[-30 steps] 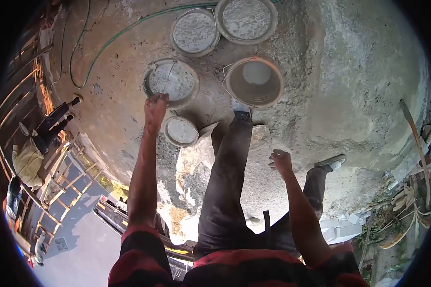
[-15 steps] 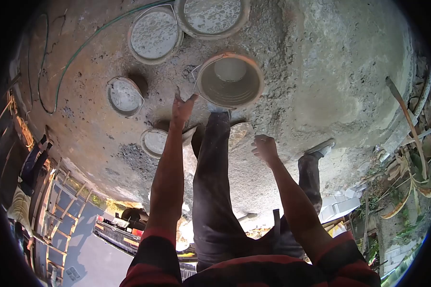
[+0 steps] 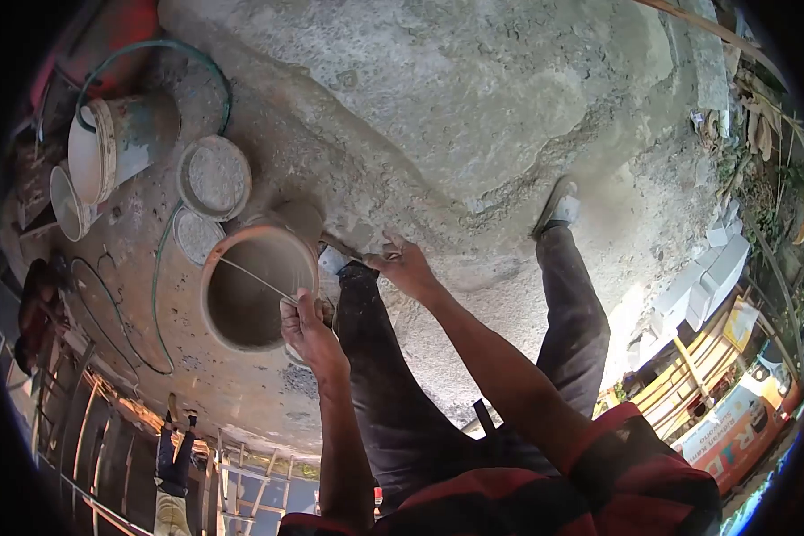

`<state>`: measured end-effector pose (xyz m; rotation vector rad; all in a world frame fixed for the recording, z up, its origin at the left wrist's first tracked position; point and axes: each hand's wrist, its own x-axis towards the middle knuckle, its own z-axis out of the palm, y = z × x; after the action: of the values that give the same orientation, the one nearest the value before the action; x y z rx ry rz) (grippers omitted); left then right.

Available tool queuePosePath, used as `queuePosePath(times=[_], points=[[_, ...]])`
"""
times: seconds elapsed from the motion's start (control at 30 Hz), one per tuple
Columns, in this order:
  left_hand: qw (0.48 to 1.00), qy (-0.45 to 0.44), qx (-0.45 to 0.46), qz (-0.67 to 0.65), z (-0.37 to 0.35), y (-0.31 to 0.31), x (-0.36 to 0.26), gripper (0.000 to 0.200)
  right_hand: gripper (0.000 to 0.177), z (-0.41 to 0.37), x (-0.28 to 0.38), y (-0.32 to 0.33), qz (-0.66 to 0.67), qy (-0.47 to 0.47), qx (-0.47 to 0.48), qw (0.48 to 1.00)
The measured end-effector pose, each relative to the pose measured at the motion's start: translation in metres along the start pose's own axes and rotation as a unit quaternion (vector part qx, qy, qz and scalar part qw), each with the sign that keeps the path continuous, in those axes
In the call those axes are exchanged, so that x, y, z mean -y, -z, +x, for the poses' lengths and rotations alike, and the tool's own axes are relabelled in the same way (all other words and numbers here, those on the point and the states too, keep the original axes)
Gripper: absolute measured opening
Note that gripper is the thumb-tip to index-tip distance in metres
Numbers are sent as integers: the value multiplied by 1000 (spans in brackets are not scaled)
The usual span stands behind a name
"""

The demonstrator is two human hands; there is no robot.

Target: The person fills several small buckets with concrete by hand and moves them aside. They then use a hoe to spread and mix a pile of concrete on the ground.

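Observation:
My left hand (image 3: 311,338) is closed around the thin handle of a round bucket (image 3: 257,288), whose wide mouth faces me and shows a grey, coated inside. The handle runs across the opening. To the right, my right hand (image 3: 406,268) is half curled beside my shoe, near the dark end of something at the bucket's far side; whether it holds anything cannot be made out. Behind the bucket are two containers filled with grey wet mix, a larger one (image 3: 214,177) and a smaller one (image 3: 197,237).
A white bucket (image 3: 89,152) and another pail (image 3: 65,204) lie at the upper left by a green hose (image 3: 156,299). Wet grey concrete (image 3: 473,107) spreads ahead. Pale blocks (image 3: 706,281) lie right. Two people are at the left.
The view has turned. My left hand has taken hold of the bucket's handle, and the bucket is now tilted at the left. My right hand has moved towards my shoe.

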<state>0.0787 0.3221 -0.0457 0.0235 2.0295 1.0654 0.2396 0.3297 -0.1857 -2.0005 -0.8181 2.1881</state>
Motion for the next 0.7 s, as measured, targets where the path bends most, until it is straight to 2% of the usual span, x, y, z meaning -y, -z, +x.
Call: queuePosePath(times=[0.1,0.13,0.17,0.27,0.3,0.33,0.37,0.4,0.43,0.5,0.53,0.57,0.6,0.63,0.67,0.7], points=[[995,40,92,25,-65,-85,1,21,93,16,6,52,39,5,8,999],[987,41,149,37,-84,-119,9,21,93,21,7,74,53,-4,22,998],[977,43,203,47,-101,-156,20,20,90,48,-27,87,52,50,-16,997],[938,82,327,74,-155,-271,48,22,73,87,-46,210,198,8,39,979],[925,85,363,71,-173,-311,52,22,55,110,-75,253,302,-24,15,953],[912,87,394,65,-187,-349,55,24,42,140,-102,310,136,-44,-66,988],[896,100,428,63,-194,-386,61,26,37,113,-70,384,131,-15,-95,987],[879,113,458,62,-195,-420,68,28,32,94,-45,453,115,-25,-116,986],[874,62,476,69,-194,-454,77,31,32,103,-55,511,191,8,-127,973],[869,-43,484,92,-170,-525,112,37,36,88,-23,611,72,3,-201,977],[872,-45,479,85,-152,-560,129,36,37,86,-9,643,14,32,-241,970],[876,-14,482,30,-134,-591,152,34,40,92,-5,673,-68,79,-281,954],[876,15,481,-25,-113,-621,175,32,45,101,-3,701,-188,160,-268,931],[875,51,474,-86,-91,-654,211,30,47,121,3,710,-300,113,-334,886],[869,87,464,-148,-70,-671,242,28,58,144,1,698,-392,104,-379,832],[877,100,453,-126,-52,-668,251,27,76,169,-3,686,-475,85,-425,766]])
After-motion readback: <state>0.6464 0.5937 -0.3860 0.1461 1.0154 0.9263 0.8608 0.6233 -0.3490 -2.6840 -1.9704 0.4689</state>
